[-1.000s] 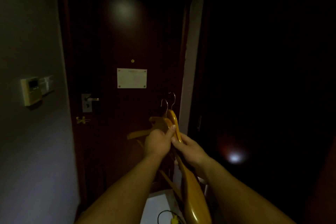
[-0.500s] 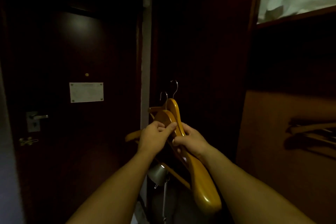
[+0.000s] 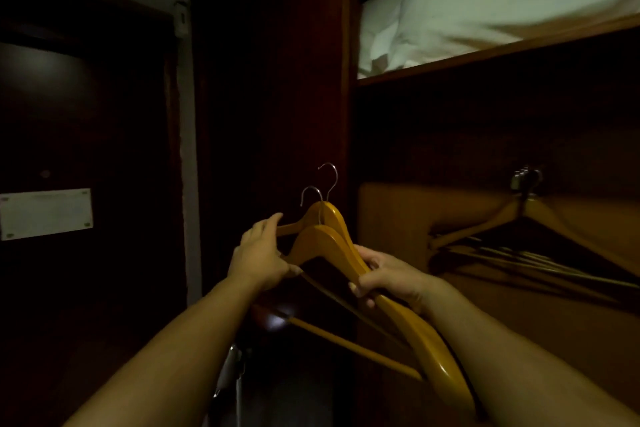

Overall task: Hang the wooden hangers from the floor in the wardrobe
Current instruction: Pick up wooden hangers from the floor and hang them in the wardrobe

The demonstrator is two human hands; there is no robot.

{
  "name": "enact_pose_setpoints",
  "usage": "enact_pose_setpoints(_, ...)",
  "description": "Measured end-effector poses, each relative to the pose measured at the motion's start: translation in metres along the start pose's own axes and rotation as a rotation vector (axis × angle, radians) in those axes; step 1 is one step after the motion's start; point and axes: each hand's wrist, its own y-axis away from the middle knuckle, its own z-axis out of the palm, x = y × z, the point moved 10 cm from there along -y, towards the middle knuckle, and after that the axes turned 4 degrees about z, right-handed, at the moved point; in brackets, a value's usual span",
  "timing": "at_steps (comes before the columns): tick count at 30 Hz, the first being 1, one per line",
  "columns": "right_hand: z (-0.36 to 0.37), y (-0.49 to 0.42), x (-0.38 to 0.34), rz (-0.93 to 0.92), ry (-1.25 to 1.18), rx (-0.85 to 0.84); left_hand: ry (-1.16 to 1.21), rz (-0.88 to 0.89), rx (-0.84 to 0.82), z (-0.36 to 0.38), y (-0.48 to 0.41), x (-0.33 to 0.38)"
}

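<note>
Yellow wooden hangers with metal hooks (image 3: 322,236), two held before dark wooden wardrobe (image 3: 346,97).
My left hand (image 3: 258,258) grips their left arms; my right hand (image 3: 388,276) clasps the right arms.

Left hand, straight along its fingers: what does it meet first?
The two yellow-brown wooden hangers that the left hand holds; beyond them, likely the dark wardrobe side panel, depth unclear.
</note>
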Motion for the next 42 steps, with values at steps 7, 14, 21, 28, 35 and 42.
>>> enact_pose_setpoints(7,-0.071,0.079,0.017,0.047,-0.036,0.089,-0.04,0.266,-0.168,0.076,-0.014,0.117)
enact_pose_setpoints(14,-0.139,0.167,0.035,0.152,-0.062,0.217,-0.023,0.491,-0.156,0.128,-0.01,0.23)
enact_pose_setpoints(21,-0.194,0.237,0.057,0.216,-0.084,0.308,0.085,0.584,-0.237,0.167,0.004,0.32)
enact_pose_setpoints(28,-0.246,0.265,0.05,0.329,0.255,0.58,0.118,0.619,-0.281,0.192,-0.005,0.361)
enact_pose_setpoints(35,-0.282,0.256,0.051,0.431,0.558,0.802,0.184,0.66,-0.346,0.226,-0.039,0.378)
enact_pose_setpoints(42,-0.311,0.228,0.05,0.609,1.001,0.993,0.252,0.672,-0.428,0.269,-0.083,0.386)
